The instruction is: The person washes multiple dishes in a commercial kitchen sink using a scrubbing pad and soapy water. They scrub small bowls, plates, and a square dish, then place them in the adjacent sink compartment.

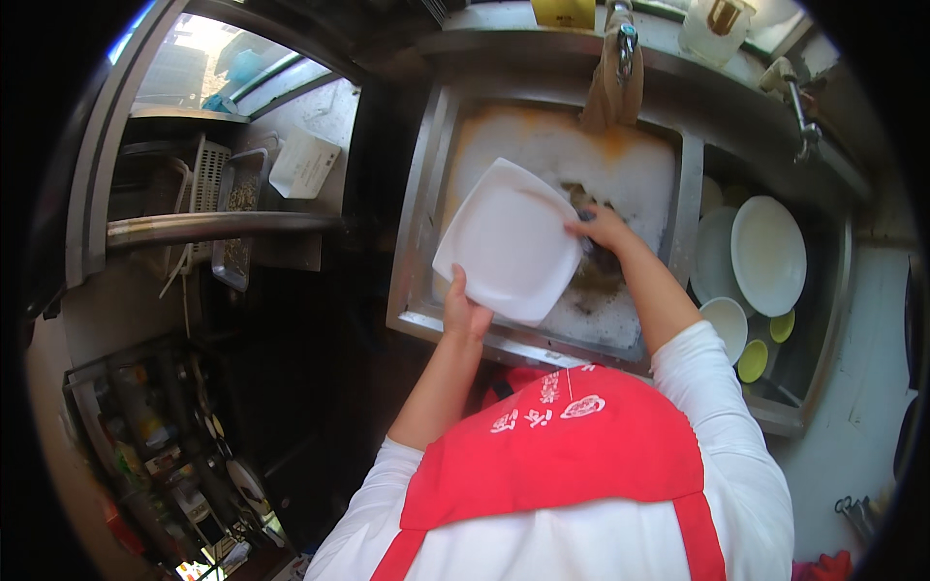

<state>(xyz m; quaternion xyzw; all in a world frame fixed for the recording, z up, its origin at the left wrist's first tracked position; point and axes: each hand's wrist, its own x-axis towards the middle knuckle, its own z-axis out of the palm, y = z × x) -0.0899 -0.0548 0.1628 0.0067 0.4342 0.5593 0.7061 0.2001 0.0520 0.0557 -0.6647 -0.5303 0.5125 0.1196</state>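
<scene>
A white square plate (512, 243) is held tilted over the left basin of a steel sink (418, 210). My left hand (465, 309) grips its lower left edge, with the thumb on the upper face. At the plate's right corner is my right hand (603, 226), its fingers around a small dark object that is mostly hidden; whether these fingers also grip the plate I cannot tell. Dark residue (603, 283) lies on the pale, stained surface in the basin below the hands. A brown cloth (610, 94) hangs under the faucet (626, 43) at the basin's far side.
The right basin holds a large white oval dish (769, 256), a white bowl (726, 328) and small yellow-green dishes (753, 361). A second tap (803, 123) stands over it. To the left, a metal tray (240, 196) and a white box (304, 163) sit beside a steel rail (218, 226).
</scene>
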